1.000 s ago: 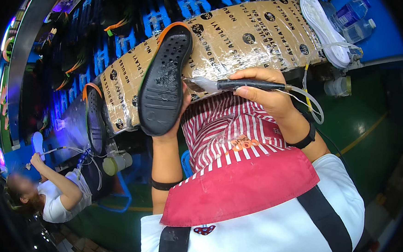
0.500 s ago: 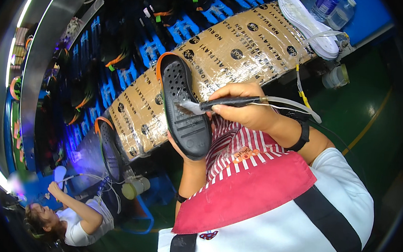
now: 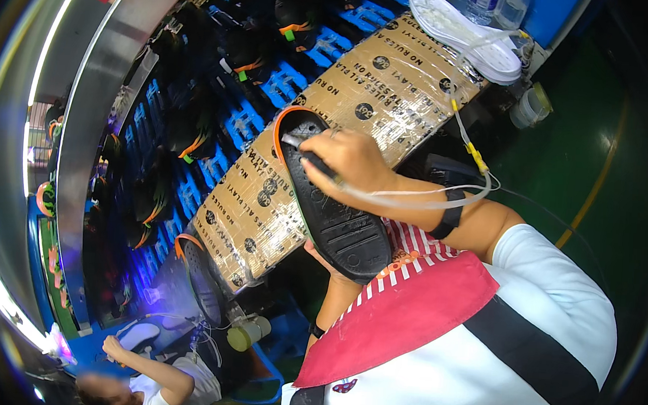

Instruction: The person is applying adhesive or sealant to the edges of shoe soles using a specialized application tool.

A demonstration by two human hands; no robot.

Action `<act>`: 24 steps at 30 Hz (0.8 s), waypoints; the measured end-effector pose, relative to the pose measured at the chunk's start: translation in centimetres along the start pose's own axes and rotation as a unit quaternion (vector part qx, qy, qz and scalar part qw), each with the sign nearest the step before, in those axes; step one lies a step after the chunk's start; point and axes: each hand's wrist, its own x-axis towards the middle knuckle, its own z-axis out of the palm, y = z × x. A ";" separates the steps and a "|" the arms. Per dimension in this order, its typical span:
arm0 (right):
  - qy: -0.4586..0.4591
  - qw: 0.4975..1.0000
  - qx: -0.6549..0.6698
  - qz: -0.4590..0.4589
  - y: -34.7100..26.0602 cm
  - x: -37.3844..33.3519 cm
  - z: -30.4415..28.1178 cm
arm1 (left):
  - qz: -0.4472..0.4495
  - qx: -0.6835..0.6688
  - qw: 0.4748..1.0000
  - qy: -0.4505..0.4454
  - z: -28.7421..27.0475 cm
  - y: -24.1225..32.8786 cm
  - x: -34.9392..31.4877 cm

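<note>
A black shoe sole (image 3: 348, 230) with an orange rim at its toe lies tilted in front of me, its hollow, ribbed inner face up. My left hand (image 3: 329, 262) holds it from below by the heel half; most of those fingers are hidden under it. My right hand (image 3: 356, 160) is closed around the dark handle of a brush (image 3: 317, 163), with a clear tube (image 3: 413, 203) running back from it past my wrist. The brush's pale tip is inside the toe end of the sole, by the inner edge of the orange rim.
Behind the sole stretches a bench covered in printed cardboard (image 3: 263, 221). A white sole-shaped tray (image 3: 468, 37) and bottles (image 3: 485, 1) stand at its far right. Beyond are blue racks (image 3: 283, 85) with dark shoe uppers. At left, a co-worker's arm (image 3: 150, 370) is near another sole (image 3: 202, 280).
My right hand has moved the brush from the middle of the sole up to its toe end. The view has shifted, so the sole and bench appear displaced.
</note>
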 end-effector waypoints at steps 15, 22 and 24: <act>-0.009 0.999 0.020 -0.027 -1.1 0.6 -1.2 | 0.118 -0.014 0.991 -0.057 2.0 4.7 1.0; -0.181 0.975 0.075 -0.109 -2.1 -0.1 -0.9 | 0.054 -0.007 0.998 -0.005 0.3 2.0 1.3; -0.083 0.989 0.083 -0.095 -2.4 0.0 -1.4 | 0.045 -0.008 0.999 0.002 0.1 1.5 1.4</act>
